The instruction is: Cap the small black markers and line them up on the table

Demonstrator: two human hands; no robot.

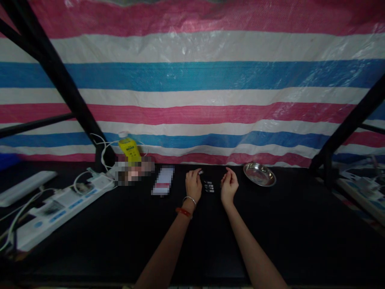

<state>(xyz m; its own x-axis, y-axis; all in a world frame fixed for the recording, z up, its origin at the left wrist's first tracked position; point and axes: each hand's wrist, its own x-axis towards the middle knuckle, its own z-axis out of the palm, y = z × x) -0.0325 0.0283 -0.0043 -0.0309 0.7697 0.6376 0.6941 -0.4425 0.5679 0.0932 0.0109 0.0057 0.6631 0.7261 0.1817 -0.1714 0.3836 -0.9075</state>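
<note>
My left hand [193, 185] rests on the black tabletop [132, 237], with a silver bangle and a red-orange bracelet at the wrist. Its fingertips are pinched at a small shiny piece [201, 172], too small to identify. Between my hands lie several small silvery pieces [209, 187] in a short stack of rows; their kind cannot be made out. Just right of them is my right hand [229, 188], its fingers curled inward and closed. Whatever they may hold is hidden. A shallow round metal dish [272, 183] sits beyond it to the right.
A phone with a blurred screen [163, 180] lies left of my left hand. Behind it stands a yellow bottle [130, 149]. A long white power strip [64, 210] with cables runs along the left side. Black frame posts [64, 76] and a striped sheet [192, 76] bound the table.
</note>
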